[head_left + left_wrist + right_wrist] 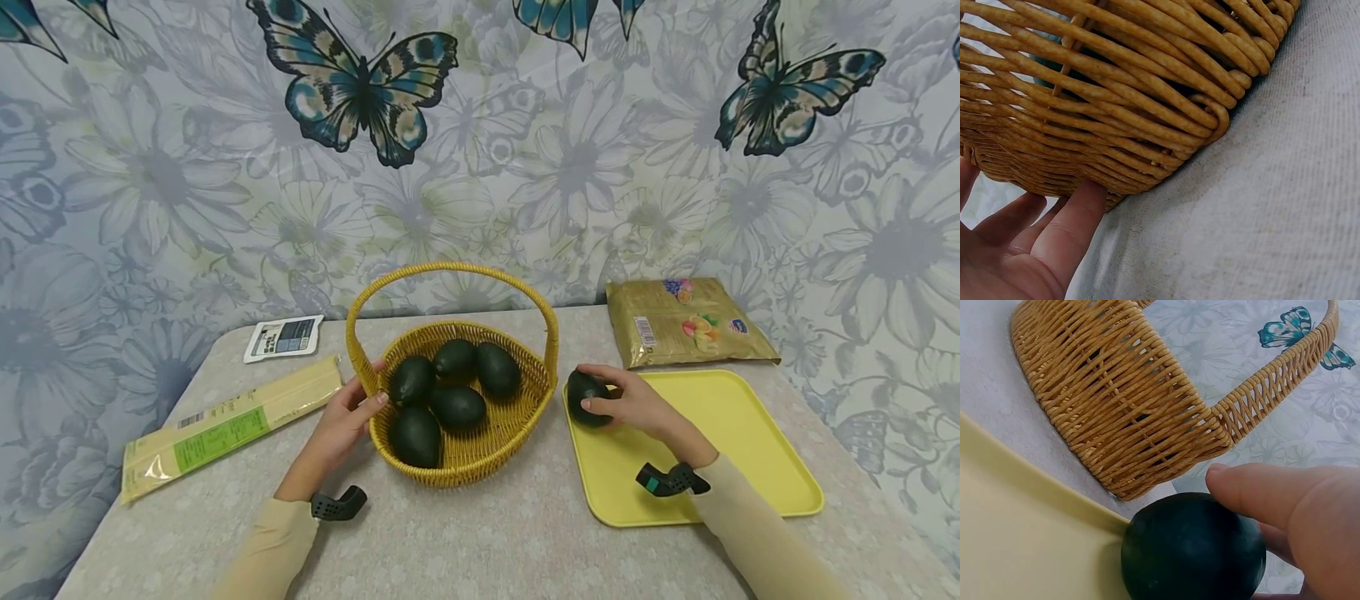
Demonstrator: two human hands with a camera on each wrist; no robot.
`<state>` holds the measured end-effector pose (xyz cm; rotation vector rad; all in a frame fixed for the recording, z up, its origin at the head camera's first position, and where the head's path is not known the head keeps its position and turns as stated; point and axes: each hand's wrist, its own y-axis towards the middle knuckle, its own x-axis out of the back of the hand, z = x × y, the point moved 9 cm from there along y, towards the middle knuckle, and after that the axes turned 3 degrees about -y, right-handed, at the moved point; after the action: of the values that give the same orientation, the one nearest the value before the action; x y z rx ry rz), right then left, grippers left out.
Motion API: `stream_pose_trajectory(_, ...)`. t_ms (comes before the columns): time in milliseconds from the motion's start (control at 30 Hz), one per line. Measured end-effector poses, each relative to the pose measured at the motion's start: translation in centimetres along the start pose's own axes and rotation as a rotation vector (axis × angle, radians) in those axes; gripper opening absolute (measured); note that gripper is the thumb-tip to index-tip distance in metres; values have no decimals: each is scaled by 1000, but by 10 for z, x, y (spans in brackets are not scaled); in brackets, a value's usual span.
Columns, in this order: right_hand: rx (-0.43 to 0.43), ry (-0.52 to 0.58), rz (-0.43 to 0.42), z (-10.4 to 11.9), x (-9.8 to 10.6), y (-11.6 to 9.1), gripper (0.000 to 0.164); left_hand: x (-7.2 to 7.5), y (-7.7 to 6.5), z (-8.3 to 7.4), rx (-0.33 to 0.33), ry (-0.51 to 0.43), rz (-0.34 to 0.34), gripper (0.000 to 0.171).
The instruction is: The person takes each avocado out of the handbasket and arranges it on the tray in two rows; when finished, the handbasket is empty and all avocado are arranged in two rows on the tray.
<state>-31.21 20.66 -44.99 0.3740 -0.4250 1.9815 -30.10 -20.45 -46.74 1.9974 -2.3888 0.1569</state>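
Head: work looks partway: five avocados (458, 408) in one basket (465, 477), sixth avocado (581, 398) in the right hand (630, 400) at the single tray's far-left corner (750, 433), not released. We also count three packs (232, 427).

Left wrist: left hand's (1029, 256) fingertips touch basket; clamped, we can't tell.

Right wrist: thumb and fingers pinch that avocado.

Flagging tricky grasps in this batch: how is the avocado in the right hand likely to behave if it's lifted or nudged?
The avocado would probably roll if nudged, given its rounded sides. It looks firm rather than squashy, with no dent showing under the right hand. Its smooth, slightly shiny skin may be somewhat slippery.
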Motion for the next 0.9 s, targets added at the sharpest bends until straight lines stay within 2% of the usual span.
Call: stream_pose_trajectory(900, -19, -16, -23, 0, 8, -2, 64, 0, 0, -1, 0, 20, -5, 61)
